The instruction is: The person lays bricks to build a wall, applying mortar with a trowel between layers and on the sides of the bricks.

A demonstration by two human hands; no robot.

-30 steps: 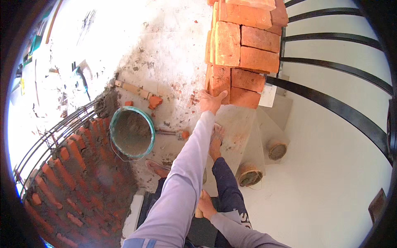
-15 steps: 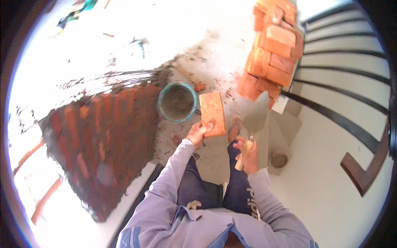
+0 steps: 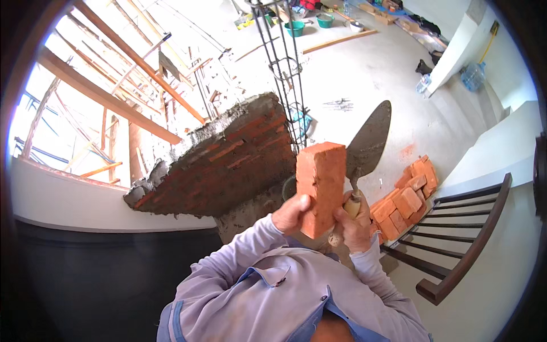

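Note:
An orange brick (image 3: 321, 185) stands on end in front of my chest. My left hand (image 3: 292, 214) grips its lower left side, thumb across the near face. My right hand (image 3: 354, 226) is closed round the pale wooden handle of a trowel (image 3: 371, 139), and its thumb is against or close beside the brick's lower right edge. The trowel's pointed grey blade points up and away, to the right of the brick. Part of a dark round bucket rim (image 3: 289, 191) shows behind the brick; the rest is hidden.
Left of me rises a brick wall (image 3: 233, 151) with rough mortar, a steel rebar cage (image 3: 283, 68) at its far end. Stacked bricks (image 3: 407, 199) lie to the right beside a dark railing (image 3: 456, 233). Green tubs (image 3: 295, 28) stand far off; wooden poles (image 3: 137, 57) cross beyond the wall.
My view has swung up from the floor to the room. The brick has come up closer to me and turned, and my right hand with the trowel has moved in beside it.

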